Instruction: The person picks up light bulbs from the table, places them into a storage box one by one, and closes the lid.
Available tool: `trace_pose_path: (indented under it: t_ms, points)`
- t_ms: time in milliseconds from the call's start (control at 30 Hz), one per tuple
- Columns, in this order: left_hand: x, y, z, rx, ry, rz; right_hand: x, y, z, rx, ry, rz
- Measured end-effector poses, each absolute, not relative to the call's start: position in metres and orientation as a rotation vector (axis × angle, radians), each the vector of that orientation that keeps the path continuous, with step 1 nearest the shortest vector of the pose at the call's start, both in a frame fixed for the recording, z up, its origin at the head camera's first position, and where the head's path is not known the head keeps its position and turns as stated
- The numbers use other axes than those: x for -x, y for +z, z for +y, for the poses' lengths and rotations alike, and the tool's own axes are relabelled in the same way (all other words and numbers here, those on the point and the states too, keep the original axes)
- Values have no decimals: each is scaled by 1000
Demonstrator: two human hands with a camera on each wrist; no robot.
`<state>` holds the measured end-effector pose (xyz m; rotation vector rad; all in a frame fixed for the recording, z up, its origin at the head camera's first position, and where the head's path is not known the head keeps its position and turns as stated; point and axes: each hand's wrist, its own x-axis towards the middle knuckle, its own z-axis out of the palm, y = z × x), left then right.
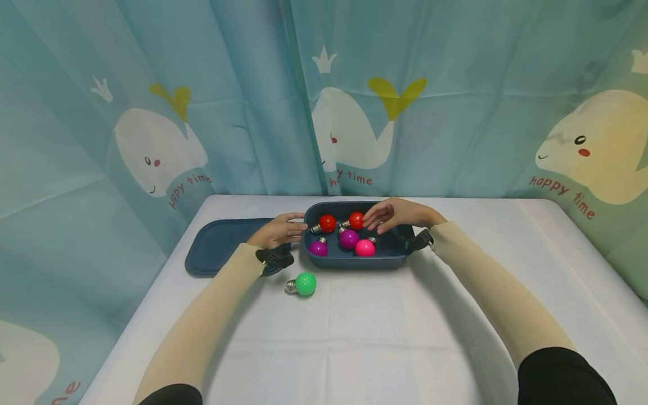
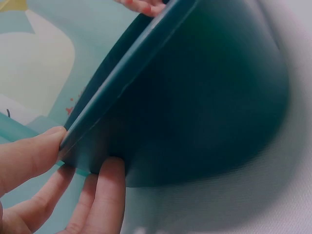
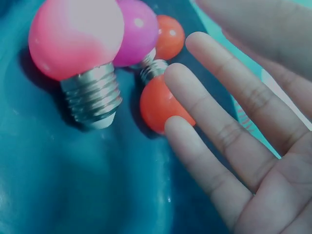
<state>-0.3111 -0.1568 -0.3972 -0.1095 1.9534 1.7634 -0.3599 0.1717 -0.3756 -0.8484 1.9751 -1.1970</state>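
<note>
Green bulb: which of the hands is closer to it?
Left. The left hand is just beyond the green bulb, touching the tray; the right hand is farther off, over the tray's right half.

the curtain (image 1: 253,56) carries red print (image 1: 552,184): "happy time" at three o'clock and nine, fold-broken near centre toward two, cropped at eight.
</note>
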Motion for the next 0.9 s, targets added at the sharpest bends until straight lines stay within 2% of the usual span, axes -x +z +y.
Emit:
trace_pose_path:
  t_ms: [333, 900]
  points:
    - [310, -397, -157, 98, 1761, 1951, 344, -373, 173, 908, -1313, 2010]
    - [312, -398, -157, 105, 1739, 1976, 288, -365, 141, 909, -1632, 2075]
